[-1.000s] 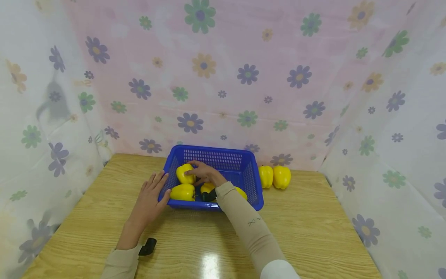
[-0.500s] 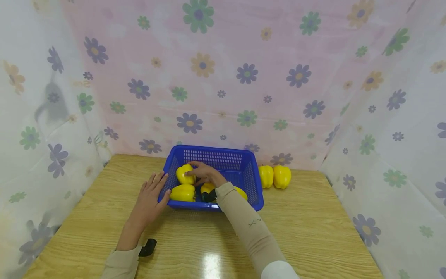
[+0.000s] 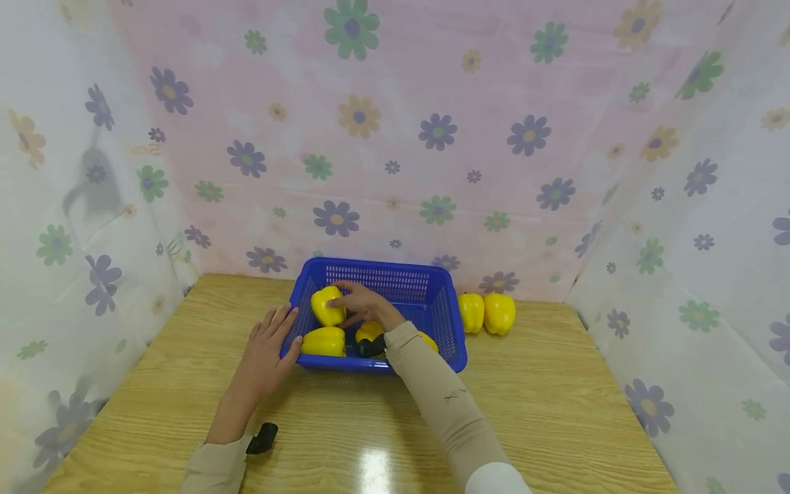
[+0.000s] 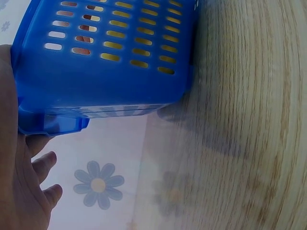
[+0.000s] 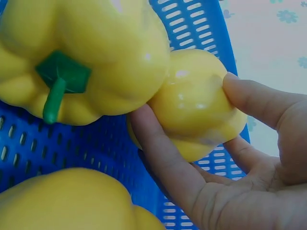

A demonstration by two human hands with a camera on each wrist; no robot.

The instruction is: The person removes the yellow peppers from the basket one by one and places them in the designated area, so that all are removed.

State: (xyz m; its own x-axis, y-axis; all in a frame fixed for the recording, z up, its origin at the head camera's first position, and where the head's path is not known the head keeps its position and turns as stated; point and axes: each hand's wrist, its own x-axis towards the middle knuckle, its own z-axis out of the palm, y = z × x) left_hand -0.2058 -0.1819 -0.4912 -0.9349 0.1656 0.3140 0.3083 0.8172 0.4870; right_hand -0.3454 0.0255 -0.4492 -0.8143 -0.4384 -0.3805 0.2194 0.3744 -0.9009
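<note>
A blue plastic basket (image 3: 376, 366) with slotted walls stands on the wooden table near the back. My right hand (image 3: 365, 304) reaches inside it and grips a yellow bell pepper (image 3: 327, 307) at the far left, thumb on one side and fingers on the other, as the right wrist view shows of the held pepper (image 5: 196, 105). Nearer the front lies another yellow bell pepper (image 3: 324, 341), with a green stem (image 5: 57, 91) visible up close. My left hand (image 3: 262, 353) rests on the basket's left rim, fingers extended along its outside.
More yellow bell peppers sit in the basket, partly hidden by my right arm, one of them a pepper (image 3: 368, 331) beneath the wrist. Outside, right of the basket, two bell peppers (image 3: 498, 313) stand side by side. A flowered cloth (image 3: 395, 206) hangs behind the table (image 3: 537, 391).
The pepper in my right hand has risen slightly and tipped a little, and the right hand has shifted with it. My left hand and the basket have stayed in place.
</note>
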